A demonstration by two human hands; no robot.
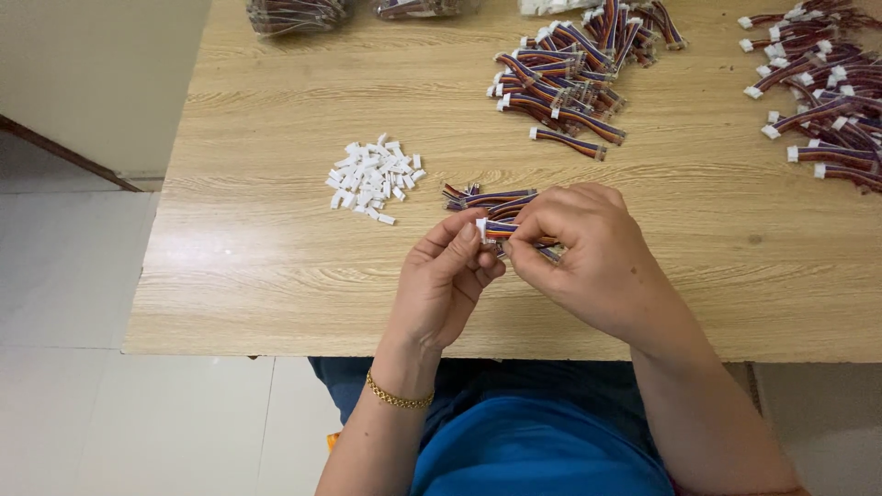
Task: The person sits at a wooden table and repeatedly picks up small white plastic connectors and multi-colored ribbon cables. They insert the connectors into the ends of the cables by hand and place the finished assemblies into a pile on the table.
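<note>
Both hands meet just above the near edge of the wooden table point(276, 303), working one short multicoloured wire bundle point(501, 230): the left hand point(446, 280) pinches its end, where a small white connector housing point(480, 227) sits, between thumb and fingertips, while the right hand point(588, 253) grasps the wires just beside it. This looks like the seating step, wires being pressed into the housing; finishing it would call for a steady push along the wire line with the housing kept square. A few loose bundles point(487, 197) lie right behind the hands, touching the work area and easy to snag. A heap of white housings point(372, 179) lies to the left, a pile of finished leads point(574, 69) further back, another pile point(822, 87) at the far right
</note>
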